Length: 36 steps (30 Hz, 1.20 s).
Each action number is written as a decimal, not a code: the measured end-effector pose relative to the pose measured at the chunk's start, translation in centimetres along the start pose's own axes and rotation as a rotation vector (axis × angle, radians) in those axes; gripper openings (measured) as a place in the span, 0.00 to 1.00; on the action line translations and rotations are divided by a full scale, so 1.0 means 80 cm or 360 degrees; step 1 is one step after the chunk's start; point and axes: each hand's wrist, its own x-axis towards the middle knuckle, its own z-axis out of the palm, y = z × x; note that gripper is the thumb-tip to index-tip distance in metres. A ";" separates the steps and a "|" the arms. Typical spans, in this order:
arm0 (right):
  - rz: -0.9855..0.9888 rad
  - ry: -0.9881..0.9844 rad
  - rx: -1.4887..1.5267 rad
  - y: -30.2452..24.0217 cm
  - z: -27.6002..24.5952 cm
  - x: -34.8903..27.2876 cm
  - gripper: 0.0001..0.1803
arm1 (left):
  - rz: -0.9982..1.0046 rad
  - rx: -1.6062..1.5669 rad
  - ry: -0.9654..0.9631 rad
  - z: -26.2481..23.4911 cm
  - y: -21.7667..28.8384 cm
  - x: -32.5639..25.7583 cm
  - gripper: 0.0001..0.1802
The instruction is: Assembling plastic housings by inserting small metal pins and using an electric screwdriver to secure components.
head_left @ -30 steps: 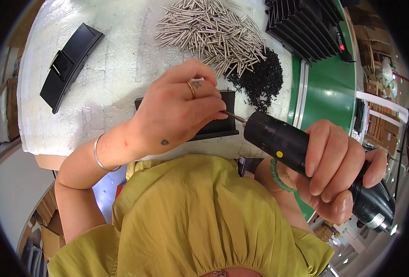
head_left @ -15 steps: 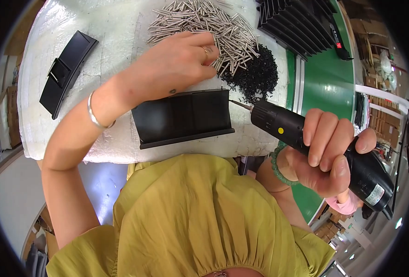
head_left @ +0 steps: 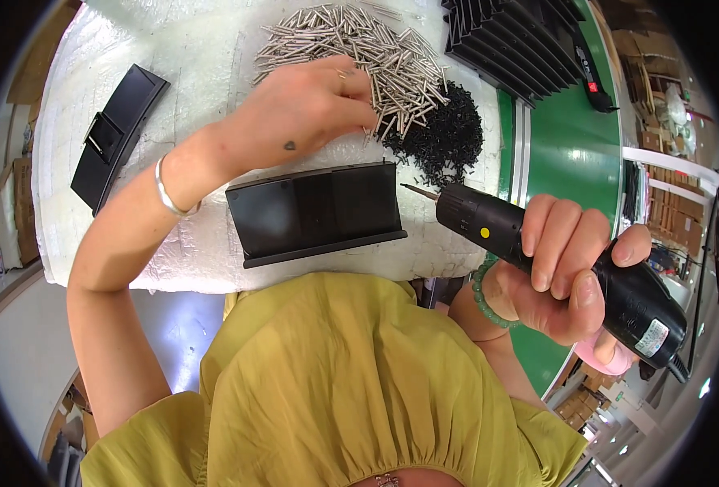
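The left hand [head_left: 311, 105] reaches into the heap of metal pins [head_left: 359, 49], fingers curled (whether pinching any, I cannot tell). The right hand [head_left: 566, 272] grips a black electric screwdriver [head_left: 538, 243] beside the black plastic panel [head_left: 319, 211] on the bench [head_left: 197, 105].

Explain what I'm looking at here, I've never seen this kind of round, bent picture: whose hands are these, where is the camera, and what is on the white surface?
The picture comes from a wide fisheye camera worn on a person's head, looking down, so straight edges bend near the rim. No machine here: both hands belong to that person. The left hand reaches into a pile of silver metal pins on the white padded surface; whether it grips one I cannot tell. The right hand holds a black electric screwdriver, its bit pointing left toward a flat black plastic part lying in front of the person. Beside the pins is a heap of small black screws. A second black part lies far left, and stacked black parts sit at the top.
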 end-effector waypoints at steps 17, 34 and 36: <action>0.0115 -0.0195 0.0207 0.024 0.027 0.012 0.15 | -0.1570 -0.1772 0.0478 -0.035 0.086 -0.074 0.10; 0.0191 -0.0553 0.0176 0.052 0.043 0.019 0.19 | -0.1131 -0.0306 0.0567 -0.008 0.118 -0.086 0.07; 0.0176 -0.0582 0.0186 0.056 0.043 0.018 0.20 | -0.1159 -0.0369 0.0590 -0.005 0.118 -0.086 0.07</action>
